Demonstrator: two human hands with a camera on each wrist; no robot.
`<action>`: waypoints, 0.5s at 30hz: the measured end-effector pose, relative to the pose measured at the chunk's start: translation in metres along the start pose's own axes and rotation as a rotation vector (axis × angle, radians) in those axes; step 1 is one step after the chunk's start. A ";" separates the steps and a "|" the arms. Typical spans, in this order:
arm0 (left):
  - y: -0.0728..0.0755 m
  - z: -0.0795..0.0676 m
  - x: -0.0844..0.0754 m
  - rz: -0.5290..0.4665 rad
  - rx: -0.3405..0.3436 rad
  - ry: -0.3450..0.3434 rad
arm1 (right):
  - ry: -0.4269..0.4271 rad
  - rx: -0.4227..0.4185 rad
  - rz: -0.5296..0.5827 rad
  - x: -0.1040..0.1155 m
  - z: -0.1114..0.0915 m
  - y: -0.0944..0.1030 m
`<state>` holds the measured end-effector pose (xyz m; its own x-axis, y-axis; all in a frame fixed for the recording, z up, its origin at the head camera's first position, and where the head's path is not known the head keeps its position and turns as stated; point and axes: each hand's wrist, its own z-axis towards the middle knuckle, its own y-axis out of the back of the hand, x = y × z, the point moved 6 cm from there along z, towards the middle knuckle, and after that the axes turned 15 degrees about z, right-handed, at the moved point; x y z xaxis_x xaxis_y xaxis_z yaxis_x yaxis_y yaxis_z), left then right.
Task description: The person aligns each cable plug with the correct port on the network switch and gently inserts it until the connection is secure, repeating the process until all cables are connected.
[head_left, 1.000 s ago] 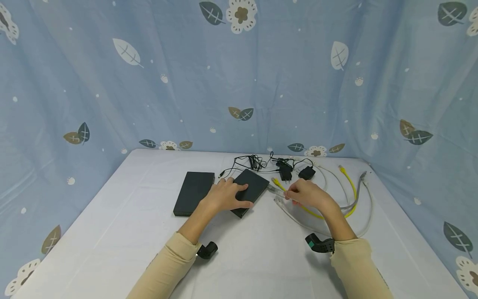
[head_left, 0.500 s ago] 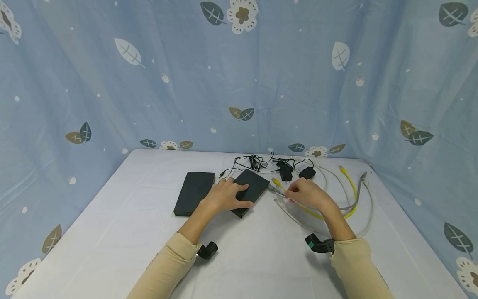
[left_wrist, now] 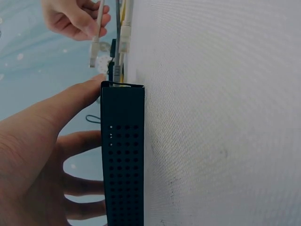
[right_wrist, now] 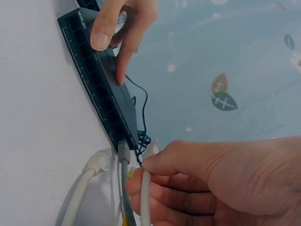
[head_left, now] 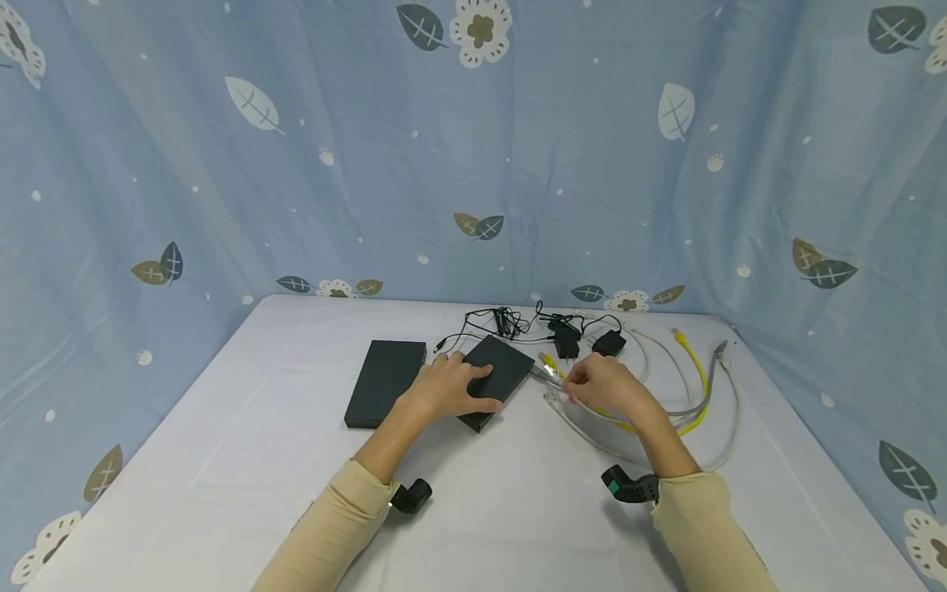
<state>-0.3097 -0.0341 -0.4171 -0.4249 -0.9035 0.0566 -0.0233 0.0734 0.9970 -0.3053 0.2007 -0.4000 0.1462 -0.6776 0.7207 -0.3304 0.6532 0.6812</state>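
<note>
My left hand (head_left: 438, 388) rests with spread fingers on the top of a black network switch (head_left: 506, 358), thumb near its right edge. A row of ports (right_wrist: 96, 75) runs along one long side of the switch. In the right wrist view, a grey network cable (right_wrist: 126, 183) has its plug in the port at the near end. My right hand (head_left: 610, 385) pinches a white network cable (right_wrist: 146, 200) just behind its plug, between thumb and fingers. That plug (left_wrist: 93, 59) is raised beside the grey cable, apart from the switch in the left wrist view.
A second black box (head_left: 386, 380) lies left of the switch. Behind are two black power adapters (head_left: 609, 342) with bundled cords (head_left: 509, 319). A yellow cable (head_left: 695, 362) and another white cable end (right_wrist: 96, 162) lie at the right, on the white tablecloth (head_left: 473, 526).
My right hand shifts very slightly left, and the white cable's plug now shows in front of its fingertips. The left hand and the switch stay in place.
</note>
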 end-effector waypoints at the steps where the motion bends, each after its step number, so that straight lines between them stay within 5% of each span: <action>1: 0.000 0.000 0.000 0.001 0.000 0.000 | 0.005 -0.002 -0.001 0.000 0.000 0.000; 15: 0.001 -0.002 0.000 -0.018 -0.006 -0.005 | 0.074 -0.111 -0.001 0.004 0.001 -0.002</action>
<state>-0.3082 -0.0350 -0.4157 -0.4291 -0.9024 0.0381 -0.0260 0.0545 0.9982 -0.3048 0.1965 -0.3985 0.2166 -0.6541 0.7247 -0.2257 0.6887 0.6890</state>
